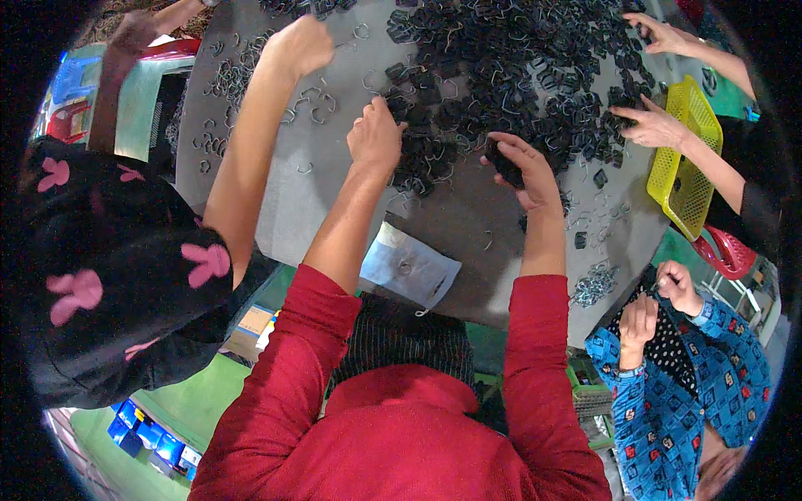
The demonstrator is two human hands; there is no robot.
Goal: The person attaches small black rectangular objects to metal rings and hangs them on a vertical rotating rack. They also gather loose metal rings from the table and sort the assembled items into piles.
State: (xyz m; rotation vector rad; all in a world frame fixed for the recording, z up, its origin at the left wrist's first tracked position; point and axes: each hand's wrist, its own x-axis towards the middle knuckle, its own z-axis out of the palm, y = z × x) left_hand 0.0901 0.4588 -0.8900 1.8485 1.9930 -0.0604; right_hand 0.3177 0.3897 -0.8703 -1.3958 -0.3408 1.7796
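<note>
My right hand (530, 174) curls around a dark clump of small black plastic pieces (506, 165), held just over the grey table (468, 238). My left hand (376, 138) is closed at the near left edge of a wide pile of black pieces (510, 75) mixed with thin metal hooks. Whatever its fingers pinch is hidden. Just in front of me lies a pale plastic bag (408, 265) with a small ring-shaped metal piece on it.
Loose bent metal hooks (313, 104) are scattered on the left. A shiny heap of metal pieces (594, 285) lies near the right edge. At the right stands a yellow basket (655, 188). Co-workers' hands (299, 46) reach in from both sides.
</note>
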